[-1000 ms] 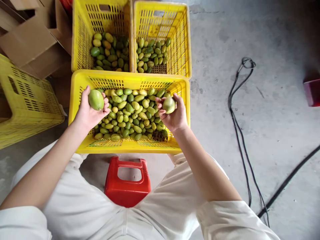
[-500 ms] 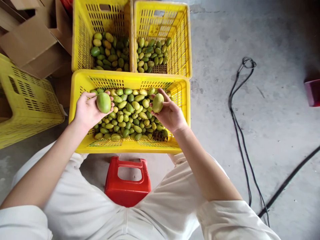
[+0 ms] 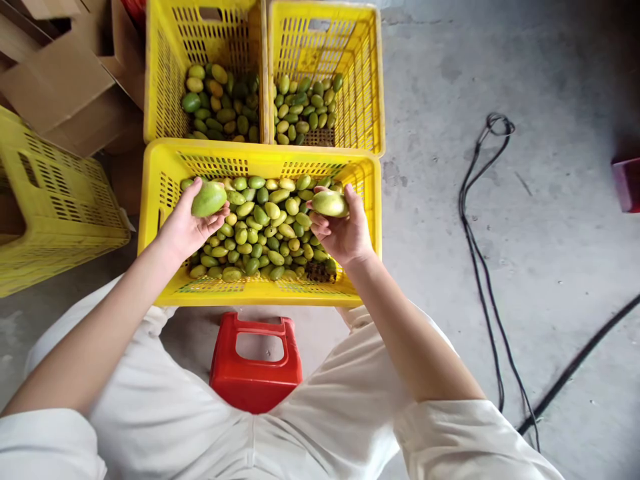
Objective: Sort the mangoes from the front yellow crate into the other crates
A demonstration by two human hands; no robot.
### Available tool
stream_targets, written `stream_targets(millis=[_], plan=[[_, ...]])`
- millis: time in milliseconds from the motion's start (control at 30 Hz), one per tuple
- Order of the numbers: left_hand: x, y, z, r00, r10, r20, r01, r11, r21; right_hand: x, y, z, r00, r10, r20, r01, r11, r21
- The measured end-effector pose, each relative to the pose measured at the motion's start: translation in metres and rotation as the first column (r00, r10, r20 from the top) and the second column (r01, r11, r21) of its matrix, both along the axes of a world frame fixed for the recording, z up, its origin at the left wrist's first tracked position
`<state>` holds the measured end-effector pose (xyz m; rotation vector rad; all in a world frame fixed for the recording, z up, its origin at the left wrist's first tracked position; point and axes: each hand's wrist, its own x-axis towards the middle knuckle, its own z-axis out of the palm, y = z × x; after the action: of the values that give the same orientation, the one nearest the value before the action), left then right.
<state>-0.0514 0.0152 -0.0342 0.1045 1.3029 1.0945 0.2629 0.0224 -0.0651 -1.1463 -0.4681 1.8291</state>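
My left hand (image 3: 193, 223) holds a green mango (image 3: 209, 199) between thumb and fingers, palm turned up. In my right hand (image 3: 347, 230) is a paler, yellowish-green mango (image 3: 331, 203), lying sideways with the thumb at its right end. Both hands are raised over the near yellow crate (image 3: 260, 293). Under them many small green and yellow-green mangoes (image 3: 273, 227) cover the crate's bottom, partly hidden by my hands. A dark brown patch shows at the crate's lower right corner.
Two more yellow crates (image 3: 383, 87) with mangoes stand beyond the near one. Another yellow crate (image 3: 60, 207) is tilted at the left, below cardboard boxes (image 3: 60, 80). A red stool (image 3: 255, 387) is between my legs. Black cables (image 3: 473, 233) lie on the floor at right.
Both mangoes have been turned in my hands: the left one now tilts, the right one has gone from upright to sideways. My thumbs have come up against them.
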Motion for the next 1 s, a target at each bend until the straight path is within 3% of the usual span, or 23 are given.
stream_targets(millis=[100,233,400,600,733,1000], plan=[[0.000,0.003,0.004,0.999,-0.005,0.037,0.007,0.998,-0.063,0.005,0.000,0.003,0.999,-0.041,-0.006,0.041,0.998,-0.041],[-0.002,0.003,0.007,0.996,-0.049,0.075,0.051,0.998,-0.026,0.004,0.000,0.001,0.998,-0.062,-0.030,0.060,0.997,-0.054],[0.003,0.000,0.008,0.999,-0.034,0.036,0.033,0.999,0.035,-0.005,-0.001,0.000,0.999,0.038,-0.008,-0.038,0.999,0.002],[-0.005,0.003,-0.009,1.000,0.031,0.000,-0.031,0.999,0.038,-0.005,-0.003,0.008,0.996,0.080,0.031,-0.081,0.996,0.024],[-0.012,0.003,-0.016,0.999,0.031,0.018,-0.032,0.999,0.011,-0.005,-0.002,0.006,0.999,0.038,-0.009,-0.038,0.998,0.048],[-0.007,0.003,0.000,0.990,0.079,0.117,-0.075,0.996,-0.039,-0.002,-0.008,-0.007,0.999,0.036,0.030,-0.038,0.997,0.065]])
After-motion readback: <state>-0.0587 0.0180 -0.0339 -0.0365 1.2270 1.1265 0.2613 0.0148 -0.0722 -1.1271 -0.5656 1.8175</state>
